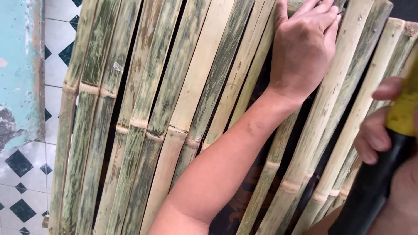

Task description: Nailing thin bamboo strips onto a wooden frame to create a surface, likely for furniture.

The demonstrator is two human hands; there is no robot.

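Note:
A panel of split bamboo slats (pixel 174 113), green and pale yellow with ringed nodes, fills most of the view and leans slightly to the right. My left hand (pixel 305 43) lies flat on the slats near the top, fingers together and pressed to the bamboo, forearm stretched across them. My right hand (pixel 383 130) at the right edge grips a tool handle (pixel 383 174), black with a yellow upper part. The tool's head is out of view.
A tiled floor (pixel 26 174) of white tiles with dark diamond insets lies at the left. A worn turquoise wall (pixel 17 65) with peeling paint stands at the far left. Dark gaps show between some slats.

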